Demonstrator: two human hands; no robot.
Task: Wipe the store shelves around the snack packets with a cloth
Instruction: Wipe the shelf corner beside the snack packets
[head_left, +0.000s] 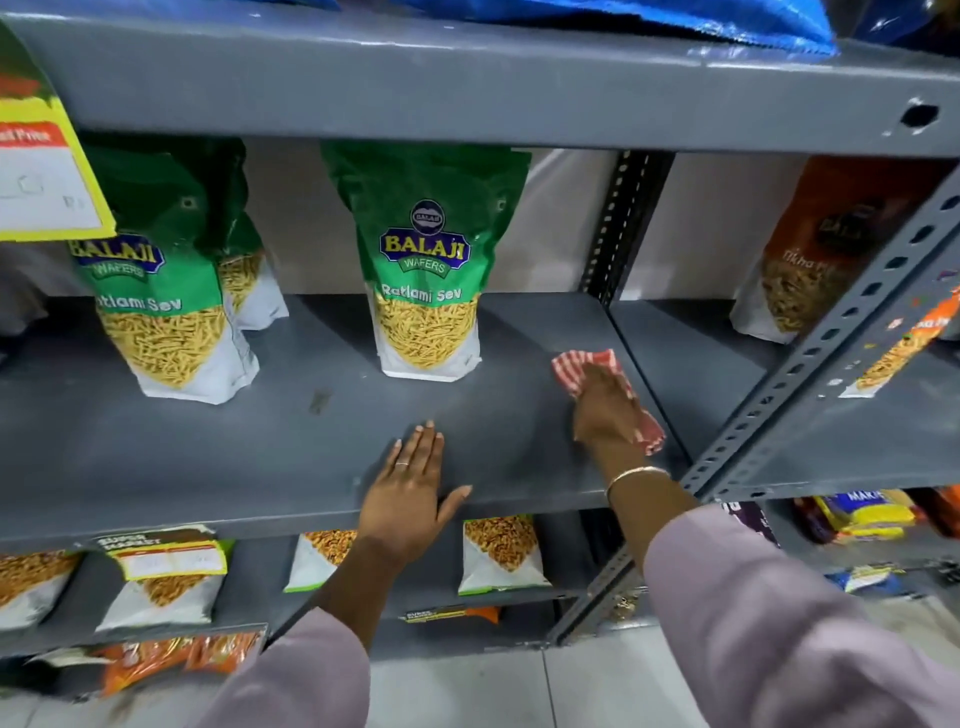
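1. Left hand (410, 493): flat, palm down on the grey shelf (260, 436) near its front edge. Fingers straight and close together, thumb spread toward the right over the lip. Grasps nothing. A ring shows on one finger.
2. Right hand (605, 410): palm down on the red-and-white striped cloth (576, 364), pressing it to the shelf surface. Fingers laid flat over the fabric, not curled; cloth edges stick out beyond the fingertips and beside the wrist. Gold bangle (636, 475) on the wrist.
3. Cloth lies at the right end of the shelf, near the perforated upright (810, 358), just right of the centre green snack packet (426, 270), not touching it.
4. Centre packet stands upright, mid-shelf. A second green packet (171, 312) stands to the left, tilted, with another one behind it.
5. Orange packet (810, 249) stands in the neighbouring bay, right of the upright.
6. Both arms in pale lilac sleeves (779, 623).
7. Lower shelf holds more snack packets (501, 556); labels are too blurred to read.
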